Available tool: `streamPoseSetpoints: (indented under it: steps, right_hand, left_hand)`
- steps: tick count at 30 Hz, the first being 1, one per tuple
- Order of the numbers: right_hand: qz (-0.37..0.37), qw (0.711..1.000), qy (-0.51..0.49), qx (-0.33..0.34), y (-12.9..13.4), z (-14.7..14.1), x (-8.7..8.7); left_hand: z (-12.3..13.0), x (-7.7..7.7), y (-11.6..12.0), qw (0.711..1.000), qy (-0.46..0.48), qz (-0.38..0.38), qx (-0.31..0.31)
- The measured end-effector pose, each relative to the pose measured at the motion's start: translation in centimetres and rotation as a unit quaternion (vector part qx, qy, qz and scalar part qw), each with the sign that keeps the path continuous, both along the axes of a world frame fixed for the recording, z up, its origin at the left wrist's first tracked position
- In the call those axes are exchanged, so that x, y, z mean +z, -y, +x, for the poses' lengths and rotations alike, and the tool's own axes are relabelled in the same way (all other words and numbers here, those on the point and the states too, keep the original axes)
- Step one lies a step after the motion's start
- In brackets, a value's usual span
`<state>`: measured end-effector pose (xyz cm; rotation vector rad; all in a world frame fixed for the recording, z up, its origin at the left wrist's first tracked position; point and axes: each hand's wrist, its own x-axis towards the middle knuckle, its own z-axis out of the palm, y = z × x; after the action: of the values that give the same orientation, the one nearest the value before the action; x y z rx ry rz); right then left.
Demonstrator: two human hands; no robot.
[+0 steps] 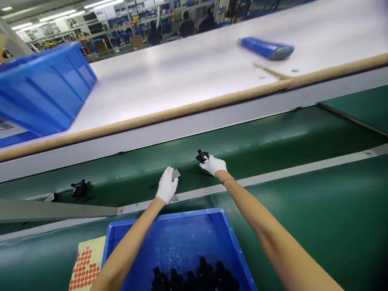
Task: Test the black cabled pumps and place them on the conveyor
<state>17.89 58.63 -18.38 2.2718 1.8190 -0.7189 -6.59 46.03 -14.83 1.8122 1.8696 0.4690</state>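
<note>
Both hands wear white gloves and reach over the green belt [145, 157]. My right hand [214, 165] is closed on a black device [202, 156] with a short prong on top. To its left, my left hand [167, 186] grips a small grey tag-like piece [176, 174] between thumb and fingers. A thin black cable runs between the grey piece and my right hand. Below my hands, a blue tray [194, 214] holds several black devices [206, 277] near its lower edge.
Another black device [80, 188] lies on the belt at left. A white shelf [157, 89] above bears a blue bin [45, 89] and a blue tube-like object [266, 48]. A metal rail [287, 167] crosses the belt area. A sticker sheet [86, 262] lies beside the tray.
</note>
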Motion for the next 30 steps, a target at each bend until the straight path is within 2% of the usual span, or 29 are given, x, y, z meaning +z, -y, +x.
streamPoseSetpoints:
  steps: [2, 3, 4, 5, 6, 7, 9, 10, 11, 13, 16, 19, 21, 24, 27, 29, 30]
  right_hand:
    - [-0.021, 1.000, -0.005, 0.011, -0.9, -1.7, -2.0]
    - [-0.033, 0.999, -0.009, 0.014, -1.1, -2.4, -2.6]
    - [-0.043, 0.999, -0.013, 0.017, -1.1, -3.0, -3.0]
    - [-0.050, 0.998, -0.018, 0.020, -1.0, -3.6, -3.0]
    - [-0.050, 0.998, -0.026, 0.024, -0.8, -4.0, -2.7]
    - [-0.045, 0.998, -0.037, 0.029, -0.3, -4.3, -2.2]
    - [-0.018, 0.996, -0.070, 0.042, 1.4, -4.6, -0.2]
    - [-0.003, 0.995, -0.091, 0.047, 2.7, -4.6, 1.2]
    - [0.012, 0.992, -0.115, 0.049, 4.5, -4.4, 2.7]
    - [0.039, 0.984, -0.166, 0.042, 9.5, -3.7, 6.0]
    - [0.070, 0.970, -0.233, 0.008, 19.9, -2.3, 10.5]
    - [0.064, 0.955, -0.288, -0.039, 31.5, -2.3, 12.8]
    - [0.043, 0.943, -0.322, -0.067, 38.4, -3.9, 12.9]
    - [0.018, 0.922, -0.370, -0.109, 46.3, -8.4, 11.9]
    - [-0.016, 0.898, -0.429, -0.093, 52.1, -13.4, 11.1]
    - [-0.043, 0.886, -0.455, -0.073, 55.4, -15.5, 11.4]
    - [-0.051, 0.883, -0.461, -0.069, 57.0, -16.0, 11.6]
  left_hand:
    - [-2.5, 1.2, 7.1, 0.998, 0.021, 0.047, 0.023]
    - [-3.6, 1.5, 11.3, 0.990, 0.073, 0.105, 0.061]
    - [-4.6, 1.5, 15.7, 0.981, 0.116, 0.107, 0.116]
    - [-5.3, 1.2, 19.9, 0.970, 0.148, 0.050, 0.187]
    - [-5.8, 0.7, 23.6, 0.940, 0.180, -0.053, 0.283]
    - [-6.0, -0.1, 26.8, 0.892, 0.199, -0.149, 0.378]
    - [-5.6, -2.0, 31.0, 0.813, 0.223, -0.283, 0.456]
    - [-5.1, -2.9, 32.0, 0.789, 0.239, -0.322, 0.465]
    - [-4.5, -3.7, 32.4, 0.777, 0.255, -0.343, 0.462]
    - [-3.3, -4.9, 32.0, 0.761, 0.280, -0.354, 0.465]
    - [-2.4, -5.4, 30.0, 0.750, 0.308, -0.331, 0.483]
    - [-2.9, -4.2, 27.8, 0.716, 0.412, -0.326, 0.461]
    - [-3.8, -2.2, 26.7, 0.679, 0.508, -0.321, 0.421]
    - [-4.7, 2.9, 26.4, 0.622, 0.636, -0.322, 0.324]
    - [-4.8, 8.7, 28.2, 0.569, 0.708, -0.357, 0.220]
    - [-4.5, 11.6, 30.2, 0.540, 0.727, -0.396, 0.150]
    - [-4.3, 12.6, 31.4, 0.529, 0.731, -0.418, 0.107]
